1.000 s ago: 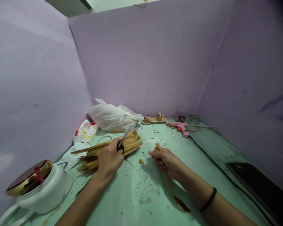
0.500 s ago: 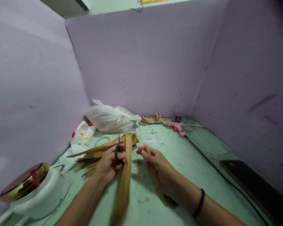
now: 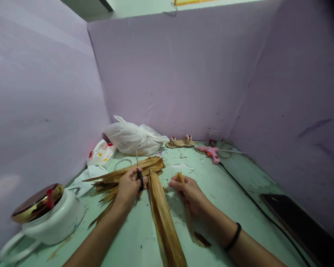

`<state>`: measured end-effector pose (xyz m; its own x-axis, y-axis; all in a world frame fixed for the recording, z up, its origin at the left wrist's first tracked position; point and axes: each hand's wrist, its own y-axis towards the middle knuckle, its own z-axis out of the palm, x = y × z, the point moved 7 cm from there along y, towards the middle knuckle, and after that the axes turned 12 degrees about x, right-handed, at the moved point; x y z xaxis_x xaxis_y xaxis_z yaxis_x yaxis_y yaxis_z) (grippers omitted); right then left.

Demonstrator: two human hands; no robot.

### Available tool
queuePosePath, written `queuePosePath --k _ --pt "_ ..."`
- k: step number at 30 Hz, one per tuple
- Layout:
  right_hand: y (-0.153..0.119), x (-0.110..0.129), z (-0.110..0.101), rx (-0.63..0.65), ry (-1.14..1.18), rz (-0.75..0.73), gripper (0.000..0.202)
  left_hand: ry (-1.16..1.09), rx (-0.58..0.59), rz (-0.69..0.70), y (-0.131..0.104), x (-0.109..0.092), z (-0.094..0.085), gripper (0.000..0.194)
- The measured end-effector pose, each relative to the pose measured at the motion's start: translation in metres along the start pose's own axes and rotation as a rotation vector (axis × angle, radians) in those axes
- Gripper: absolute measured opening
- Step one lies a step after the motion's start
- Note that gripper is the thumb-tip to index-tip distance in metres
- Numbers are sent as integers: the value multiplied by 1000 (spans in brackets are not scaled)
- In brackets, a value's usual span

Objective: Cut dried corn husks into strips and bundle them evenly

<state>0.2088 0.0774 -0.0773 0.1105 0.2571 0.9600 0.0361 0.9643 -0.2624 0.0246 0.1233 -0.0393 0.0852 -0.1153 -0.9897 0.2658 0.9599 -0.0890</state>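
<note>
Here, the fingers of the left hand (image 3: pixel 127 191) are closed on the black handles of the scissors (image 3: pixel 140 181), blades pointing away from the wrist, an orientation that presumably turns the points from the skin. The fingers of the right hand (image 3: pixel 193 194) pinch a narrow dried strip (image 3: pixel 189 222) near one end; its tail hangs below them to the counter (image 3: pixel 228 207), perhaps because gripping the tip leaves the length free. Between the two sets of fingers, slightly nearer the left, a broad dried leaf (image 3: pixel 164 222) lies lengthwise, seemingly within reach of both; contact with the left fingers cannot be told. Behind and outward of the left fingers rests a leaf pile (image 3: pixel 111 184). Beyond the right fingers, a pink glue gun (image 3: pixel 213 152) lies well apart, probably to leave working room.
</note>
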Motion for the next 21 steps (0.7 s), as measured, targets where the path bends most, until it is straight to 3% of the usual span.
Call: queuePosePath --k 4,7,11,14,21 --pt "-3 10 14 61 -419 -174 28 -24 119 -124 0 11 9 40" --pt "-6 8 22 54 -645 -182 26 47 88 -80 -1 6 10 42" --pt "-4 4 16 52 -458 -109 21 171 -9 -114 2 7 -1 35" --pt "-2 7 12 95 -263 -78 17 198 30 -147 4 12 0 33" --pt "-8 13 16 71 -245 -137 12 163 46 -94 0 11 4 43"
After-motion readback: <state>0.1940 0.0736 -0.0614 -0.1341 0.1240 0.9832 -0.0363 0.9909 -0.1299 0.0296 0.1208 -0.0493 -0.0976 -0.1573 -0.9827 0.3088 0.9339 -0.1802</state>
